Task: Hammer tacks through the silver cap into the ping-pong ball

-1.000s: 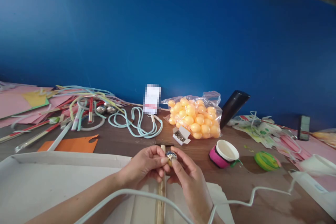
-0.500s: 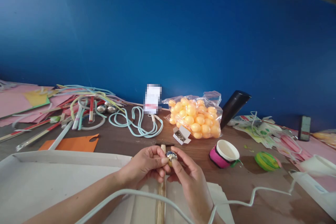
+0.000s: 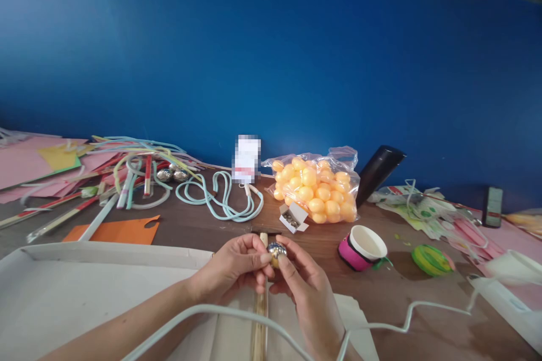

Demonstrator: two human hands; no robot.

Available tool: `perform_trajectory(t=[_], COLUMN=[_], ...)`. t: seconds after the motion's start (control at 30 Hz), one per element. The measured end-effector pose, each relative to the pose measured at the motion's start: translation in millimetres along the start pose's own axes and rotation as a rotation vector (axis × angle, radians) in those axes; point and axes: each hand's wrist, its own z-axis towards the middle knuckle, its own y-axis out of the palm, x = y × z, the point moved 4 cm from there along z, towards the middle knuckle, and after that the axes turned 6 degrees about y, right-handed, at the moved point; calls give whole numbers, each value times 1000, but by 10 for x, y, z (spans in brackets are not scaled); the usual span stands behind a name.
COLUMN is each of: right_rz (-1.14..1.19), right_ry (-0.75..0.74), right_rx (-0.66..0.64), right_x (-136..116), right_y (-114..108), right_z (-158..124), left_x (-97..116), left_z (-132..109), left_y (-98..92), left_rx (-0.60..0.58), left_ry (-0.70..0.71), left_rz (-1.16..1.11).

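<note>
My left hand (image 3: pixel 231 271) and my right hand (image 3: pixel 307 293) meet at the table's front centre, both pinching a small shiny silver ball (image 3: pixel 276 250) between fingertips. Something yellowish shows just under the ball, mostly hidden by my fingers. A thin wooden stick (image 3: pixel 259 316) runs from below my hands toward me, over white paper (image 3: pixel 237 338). A pale cable (image 3: pixel 237 316) curves across my wrists.
A bag of orange balls (image 3: pixel 315 189), a small open box of pins (image 3: pixel 292 218), a pink-wrapped cup (image 3: pixel 362 246), a green roll (image 3: pixel 432 259) and a black cylinder (image 3: pixel 375 172) lie behind. Straws, cords (image 3: pixel 224 197) and coloured paper (image 3: pixel 114 232) clutter the left. A white tray (image 3: pixel 76 293) sits front left.
</note>
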Motion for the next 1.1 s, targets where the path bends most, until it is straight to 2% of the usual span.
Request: perform_trajectory(t=[0.63, 0.87, 1.1], right_rz=[-149, -46, -15], right_ry=[-20, 12, 3], right_rx=[29, 32, 34], right_x=[-27, 13, 19], right_y=[-22, -59, -84], right_z=[-3, 18, 24], left_x=[29, 93, 93], left_z=[0, -21, -18], left_y=[-4, 6, 14], left_rx=[132, 120, 84], left_ry=[46, 132, 102], left_rz=[93, 81, 22])
